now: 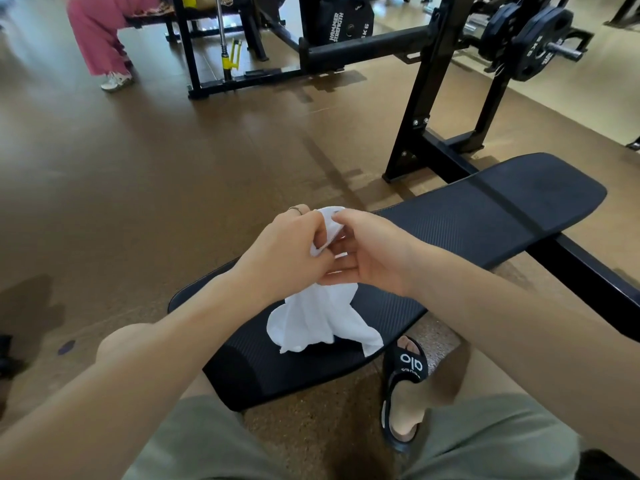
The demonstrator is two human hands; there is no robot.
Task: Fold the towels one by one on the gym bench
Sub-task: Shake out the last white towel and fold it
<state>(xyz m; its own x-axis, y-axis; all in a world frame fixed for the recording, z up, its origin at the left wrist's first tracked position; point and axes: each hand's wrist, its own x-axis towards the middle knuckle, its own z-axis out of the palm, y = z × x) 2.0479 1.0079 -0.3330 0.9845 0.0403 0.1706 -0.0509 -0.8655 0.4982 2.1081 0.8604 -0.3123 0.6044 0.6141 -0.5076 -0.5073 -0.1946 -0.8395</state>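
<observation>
Head view, largest first: brown gym floor (138, 174) fills most of frame. Black padded worktop (485, 216) runs from 6 o'clock up toward 3 o'clock, ribbed surface, split into a near pad and a far pad with a strap across the far one. Black rack frame (433, 109) stands at 1 o'clock behind the worktop, weight plates (540, 46) loaded on a bar end at 2 o'clock. Second black machine (242, 39) at 12 o'clock, yellow part on it. Another person in pink trousers (100, 32) seated at 11 o'clock, white shoe on the floor.

Wearer's green shorts (214, 441) at 6 o'clock, both bare forearms reaching in from the bottom corners. Black slide sandal (405, 386) on a foot at 5 o'clock, just beside the near pad's edge.

White towel (322, 320) at centre, bunched and unfolded, top part lifted, lower part draping down with its bottom edge resting on the near pad. Left hand (287, 251) grips the towel's upper bunch, fingers (298, 211) curled round the cloth, thin ring on one. Right hand (370, 251) touching the left at the same bunch, thumb and fingers pinching the towel's top edge at 12 o'clock of the hands, lower fingers curled beneath the cloth.
</observation>
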